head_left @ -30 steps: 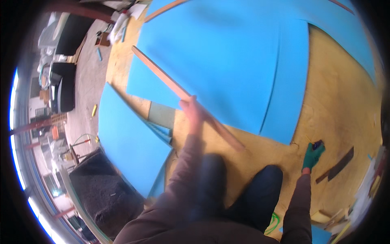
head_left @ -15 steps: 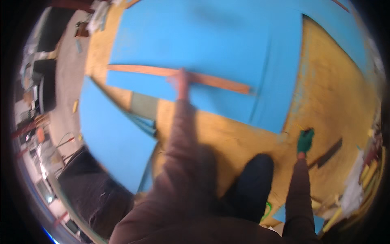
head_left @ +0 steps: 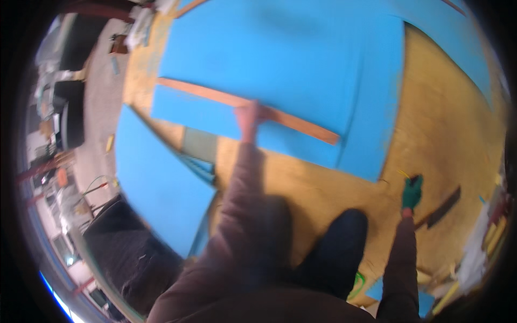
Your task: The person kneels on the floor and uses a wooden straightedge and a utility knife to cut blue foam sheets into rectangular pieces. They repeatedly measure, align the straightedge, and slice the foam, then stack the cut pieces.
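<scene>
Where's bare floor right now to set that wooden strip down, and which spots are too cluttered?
Bare plywood floor lies open right of the big blue foam sheet, above the right hand. Another patch sits between the sheet's lower edge and the knee. The left hand holds the wooden strip on the foam. Crowded: the far right edge with scraps, and the left side past the narrow blue panel.

we see a yellowish plywood floor (head_left: 447,134) spread wide, with a grey concrete strip (head_left: 99,91) along its left edge (cluttered with dark boxes (head_left: 70,116)), and a bright window (head_left: 56,293) glows at lower left.
</scene>
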A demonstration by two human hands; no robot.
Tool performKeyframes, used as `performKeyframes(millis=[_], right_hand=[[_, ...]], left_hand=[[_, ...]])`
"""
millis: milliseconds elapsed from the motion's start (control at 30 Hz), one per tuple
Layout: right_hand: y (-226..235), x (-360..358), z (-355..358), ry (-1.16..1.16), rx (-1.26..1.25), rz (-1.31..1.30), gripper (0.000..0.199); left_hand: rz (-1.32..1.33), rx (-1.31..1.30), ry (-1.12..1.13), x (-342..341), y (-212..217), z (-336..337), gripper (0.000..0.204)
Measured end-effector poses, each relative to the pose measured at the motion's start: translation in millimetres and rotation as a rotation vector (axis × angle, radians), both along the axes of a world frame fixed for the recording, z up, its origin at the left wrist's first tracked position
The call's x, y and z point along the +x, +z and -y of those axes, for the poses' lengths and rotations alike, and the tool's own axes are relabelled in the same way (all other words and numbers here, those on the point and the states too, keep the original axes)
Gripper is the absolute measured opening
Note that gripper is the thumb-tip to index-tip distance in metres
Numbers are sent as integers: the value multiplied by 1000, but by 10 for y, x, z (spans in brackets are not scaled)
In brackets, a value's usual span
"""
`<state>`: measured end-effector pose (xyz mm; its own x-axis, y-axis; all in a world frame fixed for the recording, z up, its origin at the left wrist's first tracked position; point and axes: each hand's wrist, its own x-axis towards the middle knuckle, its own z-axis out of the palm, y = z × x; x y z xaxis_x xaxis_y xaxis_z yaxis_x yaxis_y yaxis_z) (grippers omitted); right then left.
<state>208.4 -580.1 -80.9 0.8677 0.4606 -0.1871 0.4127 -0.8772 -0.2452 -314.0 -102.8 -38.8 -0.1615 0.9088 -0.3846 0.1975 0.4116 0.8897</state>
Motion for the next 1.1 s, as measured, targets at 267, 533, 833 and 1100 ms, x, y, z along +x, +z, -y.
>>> performKeyframes(millis=[267,533,833,1100], right_hand=[[873,-421,-659,45,286,-150,74],[1636,-1476,-792,208,430,-527,41],[1396,-619,819,-668,917,-425,37],[361,374,2602,-1002,835,-372,44]], left_hand=[[482,-98,18,996,571,1025,43],[374,-68,-564,2797,982,2123,52],[10,205,-700,2045,489,2044,39],[-626,322,-448,-160,528,1609,19]])
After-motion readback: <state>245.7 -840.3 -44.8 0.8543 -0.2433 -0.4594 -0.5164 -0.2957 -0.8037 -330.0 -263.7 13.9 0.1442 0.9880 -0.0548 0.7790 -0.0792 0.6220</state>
